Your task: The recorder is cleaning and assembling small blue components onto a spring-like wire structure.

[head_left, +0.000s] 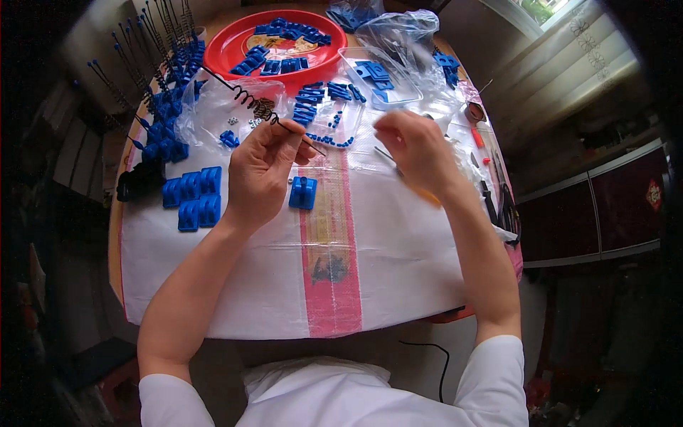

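My left hand (pixel 261 174) is closed, pinching a black wire (pixel 245 96) with a spring-like coil along its middle. One straight end of the wire sticks out past my fingertips to the lower right; the other rises toward the red tray. My right hand (pixel 416 146), blurred by motion, is raised to the right with curled fingers. A screwdriver with a thin grey shaft (pixel 384 153) and a yellow handle (pixel 427 196) shows on either side of that palm and appears gripped in it. Below my left fingers lies a single blue plastic base (pixel 303 193), with a small nut beside it.
Several blue bases (pixel 189 215) lie in rows at left, beneath assembled blue pieces with upright coiled wires (pixel 165 107). At the back are a red tray (pixel 220 62) of blue parts and a clear container (pixel 411 92). Small blue pieces (pixel 306 107) lie mid-table; tools (pixel 504 213) line the right edge.
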{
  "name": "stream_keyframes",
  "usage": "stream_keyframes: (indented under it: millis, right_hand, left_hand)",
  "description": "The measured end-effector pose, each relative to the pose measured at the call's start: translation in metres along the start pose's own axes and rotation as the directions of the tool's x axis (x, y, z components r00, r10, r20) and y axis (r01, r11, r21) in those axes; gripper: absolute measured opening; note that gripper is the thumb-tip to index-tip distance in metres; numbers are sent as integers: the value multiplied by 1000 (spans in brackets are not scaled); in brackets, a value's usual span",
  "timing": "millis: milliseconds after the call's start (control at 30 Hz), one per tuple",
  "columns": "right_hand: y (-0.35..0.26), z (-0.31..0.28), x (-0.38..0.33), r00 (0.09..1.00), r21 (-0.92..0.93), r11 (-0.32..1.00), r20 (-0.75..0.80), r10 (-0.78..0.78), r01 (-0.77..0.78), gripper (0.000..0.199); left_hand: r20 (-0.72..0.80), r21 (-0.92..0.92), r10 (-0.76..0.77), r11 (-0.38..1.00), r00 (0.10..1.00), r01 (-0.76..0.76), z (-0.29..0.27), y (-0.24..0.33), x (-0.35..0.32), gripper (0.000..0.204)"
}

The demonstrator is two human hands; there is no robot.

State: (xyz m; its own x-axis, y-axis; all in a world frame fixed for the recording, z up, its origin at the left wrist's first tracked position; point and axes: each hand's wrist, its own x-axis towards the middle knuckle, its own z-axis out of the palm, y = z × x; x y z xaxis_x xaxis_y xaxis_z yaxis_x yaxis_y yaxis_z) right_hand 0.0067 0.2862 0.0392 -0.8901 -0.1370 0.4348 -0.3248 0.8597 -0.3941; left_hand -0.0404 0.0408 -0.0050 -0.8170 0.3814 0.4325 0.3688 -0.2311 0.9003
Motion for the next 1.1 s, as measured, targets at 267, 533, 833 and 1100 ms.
stream_keyframes:
  millis: [267, 533, 833, 1100]
  right_hand:
    - [25, 46, 60, 984, -122, 990, 154, 84, -66, 18]
    - [24, 60, 70, 964, -220, 971, 225, 141, -90, 17]
    - [31, 64, 81, 936, -201, 969, 288, 200, -145, 16]
    - [32, 66, 89, 929, -270, 962, 341, 143, -48, 16]
  left_hand:
    - [-12, 31, -8, 999, 1000, 8, 1, 4, 1, 11]
    - [4, 45, 6, 999, 1000, -6, 1, 3, 2, 10]
    - [11, 46, 9, 999, 1000, -10, 1, 6, 4, 11]
    - [27, 82, 12, 997, 1000, -14, 1, 15, 5, 11]
